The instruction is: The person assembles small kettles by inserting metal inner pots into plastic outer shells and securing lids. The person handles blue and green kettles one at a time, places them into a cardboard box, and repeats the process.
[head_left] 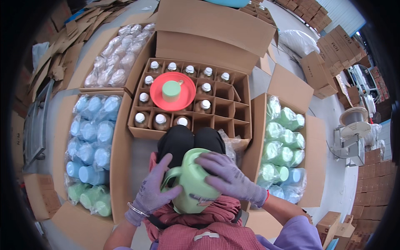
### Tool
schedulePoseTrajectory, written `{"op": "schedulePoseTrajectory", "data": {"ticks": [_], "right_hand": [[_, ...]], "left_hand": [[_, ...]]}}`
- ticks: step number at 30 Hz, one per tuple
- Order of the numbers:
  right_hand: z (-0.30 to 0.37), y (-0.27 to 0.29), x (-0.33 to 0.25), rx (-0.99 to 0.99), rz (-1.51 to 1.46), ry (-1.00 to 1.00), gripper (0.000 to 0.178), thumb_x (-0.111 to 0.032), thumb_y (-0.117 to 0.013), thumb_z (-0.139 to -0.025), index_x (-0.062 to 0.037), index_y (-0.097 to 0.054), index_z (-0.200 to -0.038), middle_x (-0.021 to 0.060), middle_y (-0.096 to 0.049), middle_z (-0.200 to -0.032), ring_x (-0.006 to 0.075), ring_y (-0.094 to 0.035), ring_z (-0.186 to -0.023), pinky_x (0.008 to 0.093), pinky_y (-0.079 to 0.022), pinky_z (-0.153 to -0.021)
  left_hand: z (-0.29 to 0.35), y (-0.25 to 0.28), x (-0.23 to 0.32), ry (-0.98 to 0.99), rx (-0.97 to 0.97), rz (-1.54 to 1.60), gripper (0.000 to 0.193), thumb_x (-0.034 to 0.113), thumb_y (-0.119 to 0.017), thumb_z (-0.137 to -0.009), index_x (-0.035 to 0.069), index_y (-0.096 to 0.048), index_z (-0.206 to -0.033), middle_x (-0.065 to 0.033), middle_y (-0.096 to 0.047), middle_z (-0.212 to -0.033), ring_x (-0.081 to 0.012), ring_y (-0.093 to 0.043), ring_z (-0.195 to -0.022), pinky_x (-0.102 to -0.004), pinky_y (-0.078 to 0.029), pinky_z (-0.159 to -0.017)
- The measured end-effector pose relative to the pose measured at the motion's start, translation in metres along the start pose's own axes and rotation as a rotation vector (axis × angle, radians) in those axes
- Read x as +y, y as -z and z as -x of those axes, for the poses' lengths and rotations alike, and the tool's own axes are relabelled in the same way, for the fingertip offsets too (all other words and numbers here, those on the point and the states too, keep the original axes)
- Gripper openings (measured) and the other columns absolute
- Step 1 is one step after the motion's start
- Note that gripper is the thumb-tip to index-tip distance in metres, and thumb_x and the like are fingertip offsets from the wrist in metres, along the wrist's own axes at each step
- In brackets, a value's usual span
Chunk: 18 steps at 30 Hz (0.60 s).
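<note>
A light green plastic jug [192, 183] with a side handle and a green lid [196, 156] rests tilted on my lap. My right hand [227, 173], in a purple glove, curls over its upper right side and the lid's edge. My left hand [156, 189], gloved alike, is spread beside the jug's handle, thumb lying over the jug's lower left side. In front of my knees stands a divided carton [187, 134] of brown bottles with white caps. A red round dish [160, 100] sits on those bottles, holding a small green cup-like piece [171, 90].
At left, an open carton [118, 166] holds blue and green bagged jugs; behind it another carton [104, 89] has clear-wrapped pale items. The right carton [258, 137] contains bagged green and blue jugs. Flattened cardboard [62, 54] lies far left; a spool machine [352, 133] stands right.
</note>
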State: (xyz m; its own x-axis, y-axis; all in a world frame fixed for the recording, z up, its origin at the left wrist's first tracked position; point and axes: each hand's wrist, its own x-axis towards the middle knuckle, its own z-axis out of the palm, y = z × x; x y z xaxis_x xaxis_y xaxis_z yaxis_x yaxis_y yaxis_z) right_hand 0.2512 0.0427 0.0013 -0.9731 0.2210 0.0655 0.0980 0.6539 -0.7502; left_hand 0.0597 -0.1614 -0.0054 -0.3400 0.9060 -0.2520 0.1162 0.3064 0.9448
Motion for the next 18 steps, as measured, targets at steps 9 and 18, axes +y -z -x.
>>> {"op": "schedulePoseTrajectory", "data": {"ticks": [9, 18], "right_hand": [[-0.215, -0.03, 0.1, 0.241, 0.036, 0.025, 0.057, -0.036, -0.072, -0.086, -0.0062, -0.059, -0.133, 0.0215, -0.064, -0.12, 0.0369, -0.062, -0.113, 0.0438, -0.049, -0.097], [-0.343, -0.079, 0.221, -0.151, 0.555, -0.372, 0.105, -0.032, -0.086, -0.069, -0.0439, -0.027, -0.155, 0.0201, -0.022, -0.16, 0.049, -0.033, -0.141, 0.0654, -0.038, -0.108]], "left_hand": [[0.045, 0.08, -0.077, 0.16, 0.304, 1.487, 0.004, 0.008, -0.057, -0.09, 0.004, -0.057, -0.088, 0.0001, -0.055, -0.075, -0.0105, -0.049, -0.06, -0.0299, -0.049, -0.058], [-0.035, 0.044, -0.119, -0.168, 0.482, 2.162, 0.022, 0.009, -0.042, -0.099, 0.0, -0.06, -0.09, -0.0036, -0.061, -0.07, -0.0181, -0.067, -0.071, -0.0417, -0.058, -0.094]]}}
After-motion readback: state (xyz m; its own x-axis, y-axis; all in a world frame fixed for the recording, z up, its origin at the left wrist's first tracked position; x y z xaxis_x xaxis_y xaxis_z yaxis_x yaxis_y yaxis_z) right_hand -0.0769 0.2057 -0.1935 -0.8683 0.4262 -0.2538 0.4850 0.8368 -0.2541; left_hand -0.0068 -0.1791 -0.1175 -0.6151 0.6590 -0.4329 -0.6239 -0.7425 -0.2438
